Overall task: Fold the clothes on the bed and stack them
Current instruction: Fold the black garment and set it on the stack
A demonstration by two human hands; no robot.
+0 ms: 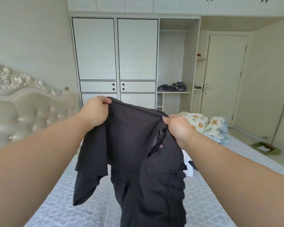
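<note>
Hanging above the bed (82, 202), a black shirt (134, 161) is held up in the air by both hands along its top edge. Left hand (95, 112) has fingers curled, pinching the upper left corner of the fabric. Right hand (177, 126) grips the upper right corner, thumb on top. One sleeve droops on the left; the collar opening shows near the right hand. Beyond the shirt, white and dark garments (189, 166) lie on the bed cover. Farther off sits a floral quilt (208, 125). A tufted headboard (23, 108) stands at left, a white wardrobe (115, 54) at the far wall.
</note>
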